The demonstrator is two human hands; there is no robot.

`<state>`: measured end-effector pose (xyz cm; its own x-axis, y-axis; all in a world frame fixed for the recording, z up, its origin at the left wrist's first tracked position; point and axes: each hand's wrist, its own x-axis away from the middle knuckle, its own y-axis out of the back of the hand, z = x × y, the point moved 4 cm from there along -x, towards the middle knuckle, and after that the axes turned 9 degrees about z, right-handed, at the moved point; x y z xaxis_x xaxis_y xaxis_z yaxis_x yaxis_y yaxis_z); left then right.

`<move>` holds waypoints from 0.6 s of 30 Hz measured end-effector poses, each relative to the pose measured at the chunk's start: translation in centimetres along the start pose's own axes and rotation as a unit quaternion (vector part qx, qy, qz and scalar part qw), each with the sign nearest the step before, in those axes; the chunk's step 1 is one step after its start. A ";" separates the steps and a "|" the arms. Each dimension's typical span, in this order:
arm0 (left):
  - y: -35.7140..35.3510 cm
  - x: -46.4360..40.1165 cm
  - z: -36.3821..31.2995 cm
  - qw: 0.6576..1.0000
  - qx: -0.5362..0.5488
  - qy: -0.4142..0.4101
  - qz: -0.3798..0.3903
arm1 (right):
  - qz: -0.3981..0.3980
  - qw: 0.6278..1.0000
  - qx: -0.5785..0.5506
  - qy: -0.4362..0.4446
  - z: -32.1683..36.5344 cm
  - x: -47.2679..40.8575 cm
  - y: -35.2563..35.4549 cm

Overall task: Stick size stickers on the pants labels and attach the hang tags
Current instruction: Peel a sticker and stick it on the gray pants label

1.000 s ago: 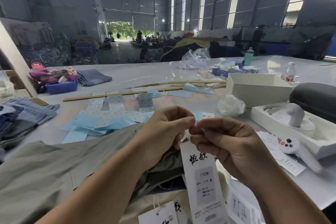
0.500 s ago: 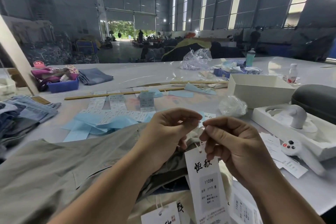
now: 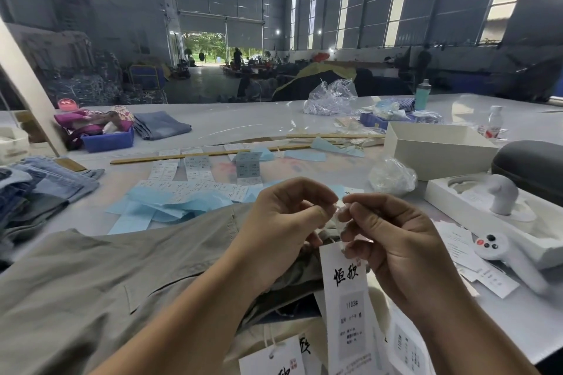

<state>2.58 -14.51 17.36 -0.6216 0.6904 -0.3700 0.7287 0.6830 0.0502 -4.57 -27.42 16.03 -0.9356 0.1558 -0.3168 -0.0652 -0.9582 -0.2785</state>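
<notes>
A stack of folded blue denim lies at the left edge of a glossy pale worktop, with a blue plastic bin of bright cloth behind it. Crumpled light-blue backing paper and white sheets of size stickers spread before a long wooden stick. Khaki woven pants cover the near-left worktop, running under both forearms. The left hand is curled, its grip a thumb-and-forefinger pinch at the top of the hang tag's string; what exactly it nips is too small to tell. The right hand faces it, nearly touching, fingertips pinching the thin loop just above a tall white card hang tag printed with black characters and "1103#", which hangs between the wrists. More tags lie at the near edge. To the right sit a crumpled clear plastic bag, an open white cardboard box, a moulded white tray and a white handheld controller.
</notes>
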 end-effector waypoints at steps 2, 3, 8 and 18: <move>0.1 0.0 0.0 1.000 0.003 -0.007 0.000 | 0.003 1.000 -0.004 0.000 -0.2 -0.1 -0.1; 0.1 0.1 0.0 1.000 0.003 -0.011 0.000 | 0.007 1.000 -0.008 0.000 -0.3 -0.1 -0.1; 0.2 0.1 0.2 1.000 -0.006 -0.017 -0.017 | 0.012 1.000 -0.001 0.007 -0.5 -0.2 -0.2; 0.2 0.3 0.1 0.995 -0.088 -0.030 -0.047 | -0.005 0.999 0.047 0.010 -0.7 -0.1 -0.6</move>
<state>2.53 -14.18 17.13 -0.6626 0.6097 -0.4351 0.6034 0.7786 0.1722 -4.16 -26.72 15.57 -0.9277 0.1699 -0.3325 -0.1086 -0.9748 -0.1950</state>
